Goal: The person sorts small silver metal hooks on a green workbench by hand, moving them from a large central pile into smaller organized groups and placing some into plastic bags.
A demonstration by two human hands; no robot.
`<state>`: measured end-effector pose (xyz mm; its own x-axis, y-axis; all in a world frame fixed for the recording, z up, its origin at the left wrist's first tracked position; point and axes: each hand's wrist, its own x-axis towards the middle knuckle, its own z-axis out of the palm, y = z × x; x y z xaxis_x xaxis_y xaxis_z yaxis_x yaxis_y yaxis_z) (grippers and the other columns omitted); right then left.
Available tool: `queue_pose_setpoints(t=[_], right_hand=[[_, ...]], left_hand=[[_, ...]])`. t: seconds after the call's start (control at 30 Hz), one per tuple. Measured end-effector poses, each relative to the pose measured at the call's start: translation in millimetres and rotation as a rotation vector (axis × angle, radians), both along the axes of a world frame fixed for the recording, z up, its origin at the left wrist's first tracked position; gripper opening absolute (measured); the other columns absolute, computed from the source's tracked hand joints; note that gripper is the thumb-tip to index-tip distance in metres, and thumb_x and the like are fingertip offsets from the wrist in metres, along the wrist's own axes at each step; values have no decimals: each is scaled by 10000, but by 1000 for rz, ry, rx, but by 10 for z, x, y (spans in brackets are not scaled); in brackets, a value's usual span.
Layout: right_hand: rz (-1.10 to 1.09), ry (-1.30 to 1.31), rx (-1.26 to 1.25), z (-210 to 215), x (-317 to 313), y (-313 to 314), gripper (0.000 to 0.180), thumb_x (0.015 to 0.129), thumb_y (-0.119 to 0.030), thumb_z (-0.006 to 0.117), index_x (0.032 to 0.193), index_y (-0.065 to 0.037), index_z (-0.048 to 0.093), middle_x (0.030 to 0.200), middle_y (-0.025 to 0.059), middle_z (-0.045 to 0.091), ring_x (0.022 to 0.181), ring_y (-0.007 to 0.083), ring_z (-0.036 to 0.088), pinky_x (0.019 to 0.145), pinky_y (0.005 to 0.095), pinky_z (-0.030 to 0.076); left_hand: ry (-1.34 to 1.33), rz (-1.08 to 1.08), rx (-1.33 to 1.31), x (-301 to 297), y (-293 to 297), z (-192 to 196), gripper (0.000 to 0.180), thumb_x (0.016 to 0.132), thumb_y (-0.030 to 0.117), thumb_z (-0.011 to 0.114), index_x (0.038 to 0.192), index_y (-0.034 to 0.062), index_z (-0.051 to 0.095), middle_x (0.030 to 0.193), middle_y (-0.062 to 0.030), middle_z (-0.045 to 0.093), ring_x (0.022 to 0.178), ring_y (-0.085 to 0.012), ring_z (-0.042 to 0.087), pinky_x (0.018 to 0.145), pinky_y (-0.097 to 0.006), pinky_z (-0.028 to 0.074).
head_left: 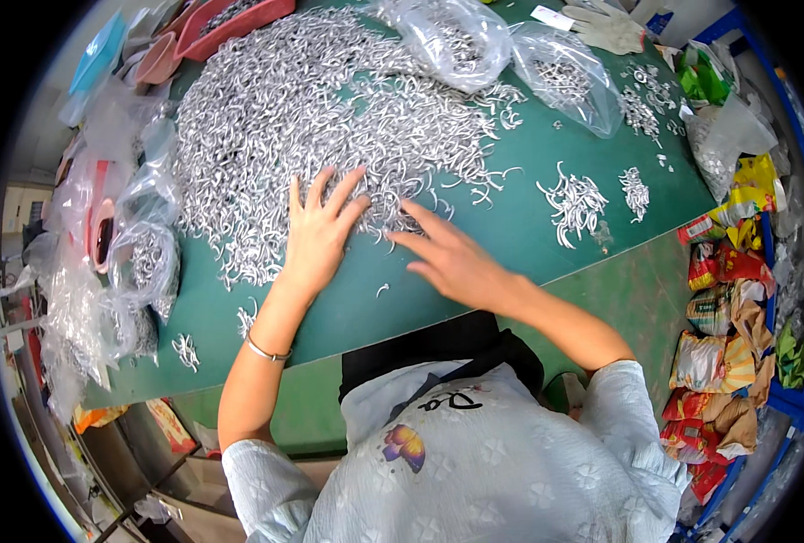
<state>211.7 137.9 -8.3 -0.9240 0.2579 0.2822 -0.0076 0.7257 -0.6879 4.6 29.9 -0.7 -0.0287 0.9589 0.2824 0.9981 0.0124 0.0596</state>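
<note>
A wide heap of small curved silvery metal pieces (266, 118) covers much of the green table (348, 312). My left hand (319, 231) lies at the heap's near edge, its fingers spread over the pieces. To its right, my right hand (452, 258) reaches in with fingers apart, the tips at the heap's near rim. Neither hand visibly grips a piece. One loose curved piece (382, 290) rests on the table below the hands. Two small separate piles, a larger one (572, 206) and a smaller one (635, 195), lie to the right.
Clear plastic bags of metal parts (565, 77) stand at the far side, beside a pale glove (606, 25). Red trays (239, 27) sit at the far left. More plastic bags (144, 262) line the left edge. Right of the table is a blue rack (796, 407) with colourful packets.
</note>
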Motion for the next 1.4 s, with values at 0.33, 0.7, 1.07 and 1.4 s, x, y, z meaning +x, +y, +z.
queue_pose_setpoints(t=[0.33, 0.7, 1.07, 1.4], right_hand=[[16, 1, 209, 157, 55, 163, 360, 748, -152, 757, 1080, -66, 648, 1173, 74, 584, 1124, 281, 506, 937, 407, 395], [-245, 42, 159, 111, 209, 471, 67, 816, -19, 674, 879, -9, 654, 857, 104, 646, 814, 283, 596, 761, 372, 455], [-86, -92, 312, 171, -207, 187, 434, 791, -122, 722, 1203, -67, 597, 1316, 117, 528, 1288, 311, 445, 1016, 442, 372], [-227, 12, 228, 51, 340, 471, 228, 754, -14, 717, 975, -50, 667, 1103, 93, 630, 1109, 291, 563, 895, 395, 447]], left_hand=[[-219, 228, 49, -31, -183, 39, 470, 727, -141, 494, 1096, 116, 630, 1446, -98, 423, 1358, -375, 354, 1116, -649, 190], [-412, 167, 89, 680, -406, -45, 286, 804, -5, 657, 1079, 67, 630, 1188, -90, 559, 1050, -281, 548, 863, -422, 395], [-437, 201, 69, 590, -448, 28, 235, 850, -25, 596, 1070, 46, 639, 1064, -117, 589, 922, -302, 582, 797, -393, 441], [-463, 426, 162, 531, -613, 90, 282, 836, -26, 625, 1108, 43, 598, 1073, -137, 576, 989, -333, 564, 834, -388, 453]])
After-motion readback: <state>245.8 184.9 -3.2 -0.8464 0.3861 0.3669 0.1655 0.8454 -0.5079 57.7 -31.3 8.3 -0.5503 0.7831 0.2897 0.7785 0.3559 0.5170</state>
